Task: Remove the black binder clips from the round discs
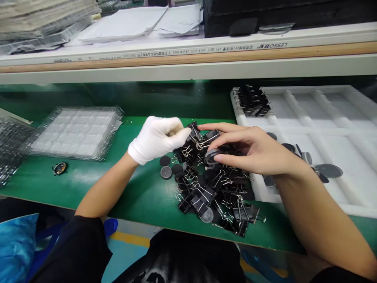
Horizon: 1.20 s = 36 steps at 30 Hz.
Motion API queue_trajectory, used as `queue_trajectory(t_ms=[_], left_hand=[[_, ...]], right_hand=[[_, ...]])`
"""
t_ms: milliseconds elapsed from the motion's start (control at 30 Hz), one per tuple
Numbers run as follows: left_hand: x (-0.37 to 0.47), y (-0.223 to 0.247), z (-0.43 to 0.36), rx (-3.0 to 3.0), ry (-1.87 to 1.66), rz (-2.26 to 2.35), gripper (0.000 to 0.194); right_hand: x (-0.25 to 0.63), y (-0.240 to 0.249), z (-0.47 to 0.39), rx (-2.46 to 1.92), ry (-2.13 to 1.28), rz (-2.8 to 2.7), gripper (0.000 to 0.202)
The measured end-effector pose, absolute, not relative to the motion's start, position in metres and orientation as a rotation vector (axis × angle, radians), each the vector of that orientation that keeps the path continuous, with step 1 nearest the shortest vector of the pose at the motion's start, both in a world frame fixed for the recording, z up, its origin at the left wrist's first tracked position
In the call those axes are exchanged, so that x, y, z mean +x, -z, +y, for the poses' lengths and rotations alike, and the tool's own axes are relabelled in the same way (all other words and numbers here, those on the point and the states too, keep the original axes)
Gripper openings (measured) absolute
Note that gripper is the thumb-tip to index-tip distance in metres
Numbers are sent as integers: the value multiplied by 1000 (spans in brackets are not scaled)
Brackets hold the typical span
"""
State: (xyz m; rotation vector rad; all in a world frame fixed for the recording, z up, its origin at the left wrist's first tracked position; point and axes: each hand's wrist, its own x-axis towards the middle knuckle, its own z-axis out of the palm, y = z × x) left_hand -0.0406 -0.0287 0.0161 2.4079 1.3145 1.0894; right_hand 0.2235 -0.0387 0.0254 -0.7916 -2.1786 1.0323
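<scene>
The left hand (160,138), in a white glove, is curling its fingers, its thumb tip reaching the top of the clip pile (203,196) at the centre of the frame; whether it is pinching a clip cannot be told. Just right of it, the right hand (253,151), bare, is gripping a dark disc (212,156) between thumb and fingers, while its index finger is stretching towards the clips at the pile's upper edge. That disc is hanging over the pile near the centre, and a loose pinch on its smooth rim could be letting it slip among the clips. The splayed wire handles could also be snagging on one another, dragging neighbours along, or catching the glove. Being round, the disc is showing no long axis across its face; it is tilting, and which way its face is pointing is hard to read. Farther out, loose discs (166,172) are lying left of the pile, a white tray (309,106) is filling the right side, and clear plastic trays (75,133) are resting at the left.
</scene>
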Motion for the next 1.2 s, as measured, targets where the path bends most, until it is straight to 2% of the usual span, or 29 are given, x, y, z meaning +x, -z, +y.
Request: queue_trajectory(t_ms=[133,233,400,467,600,767,900,1200], left_hand=[[-36,-15,-29,2342,-1175,1264,31],[-26,-12,-31,2024,-1180,1186,28],[-9,-6,-38,1379,-931,981,43],[-5,-5,-41,1375,-980,967,50],[-4,-8,-46,1364,-1122,1052,49],[-16,-14,-42,1232,-896,951,45],[-22,-13,-39,1268,-922,957,47],[-38,-22,-28,1178,-675,864,35]], right_hand=[[221,-20,-37,-758,-1290,-1937,12],[218,-17,-35,-751,-1340,-1794,16],[217,-16,-33,-810,-1370,-1678,24],[217,-17,-33,-802,-1381,-1661,23],[215,-17,-36,-801,-1370,-1640,19],[213,-17,-38,-809,-1367,-1642,21],[211,-15,-36,-817,-1395,-1669,20],[205,-12,-43,-837,-1183,-1832,20]])
